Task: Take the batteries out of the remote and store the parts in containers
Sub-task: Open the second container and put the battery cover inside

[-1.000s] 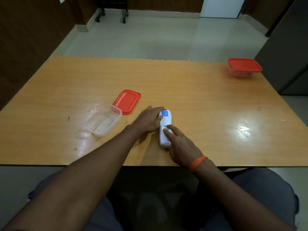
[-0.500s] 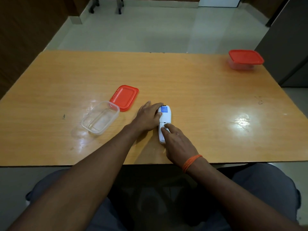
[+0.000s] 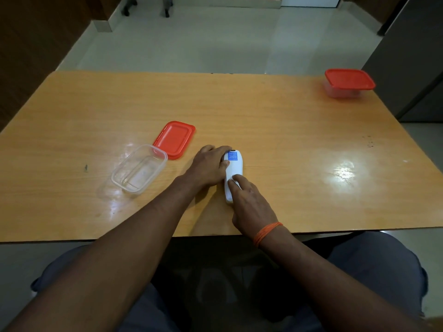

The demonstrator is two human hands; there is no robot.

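We look down from head height at a wooden table (image 3: 275, 111). A white remote (image 3: 234, 170) lies back-up close to the table's near edge, pointing away from us. Our left hand (image 3: 207, 167) grips its far end, fingers curled over the top and thumb against the side. Our right hand (image 3: 251, 204) covers the near end, fingers bent, thumb tip pressing on the back where the battery cover probably sits; we cannot make out its seam. An orange thread (image 3: 267, 232) circles the right wrist. Left of the remote stands an open tub (image 3: 139, 172), clear, with nothing in it that we can see. A red lid (image 3: 175, 139) lies at its far rim, seemingly touching. A lidded tub (image 3: 348, 83) sits well apart at the far right corner.

Risk, as we judge it: no batteries are out yet. If the cover sticks, the thumb may slip and shove the remote off the near edge. If it springs free, loose batteries could roll off the table.

Writing: a blue label (image 3: 232, 156) with white print sits at the remote's far end, too small to read. No brand shows
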